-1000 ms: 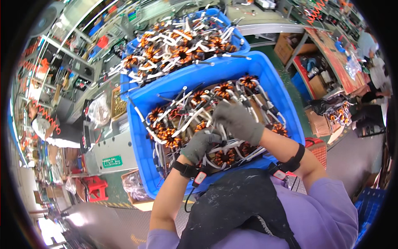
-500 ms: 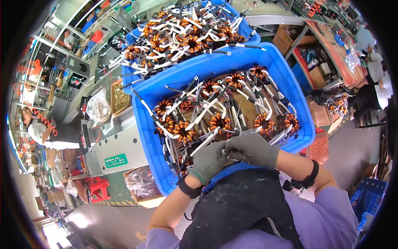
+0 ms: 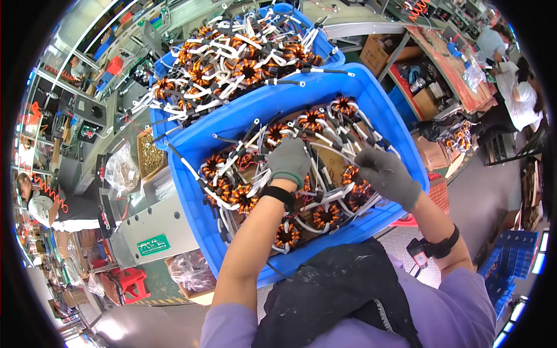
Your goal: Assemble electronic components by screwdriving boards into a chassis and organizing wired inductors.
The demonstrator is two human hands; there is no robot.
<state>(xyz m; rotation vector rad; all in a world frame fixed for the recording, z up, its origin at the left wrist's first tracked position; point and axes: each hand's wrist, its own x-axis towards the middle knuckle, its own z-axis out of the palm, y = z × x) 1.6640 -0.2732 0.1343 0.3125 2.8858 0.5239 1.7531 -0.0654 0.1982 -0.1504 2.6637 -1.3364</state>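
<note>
Coils (image 3: 333, 217) seemingly being arranged inside the blue bin (image 3: 383, 116) by left hand (image 3: 288, 160) and right hand (image 3: 387, 176), grips can't be told; untangled leads (image 3: 247, 141) called for

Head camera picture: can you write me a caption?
Gloved left hand and right hand among copper-coloured coils in a blue bin.

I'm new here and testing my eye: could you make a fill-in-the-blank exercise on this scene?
The left hand and right hand wear grey ____.
The bin of coils beneath them is ____.
The left wristband is ____.
The stool at far left is ____.

Missing words: gloves; blue; black; red.
</note>
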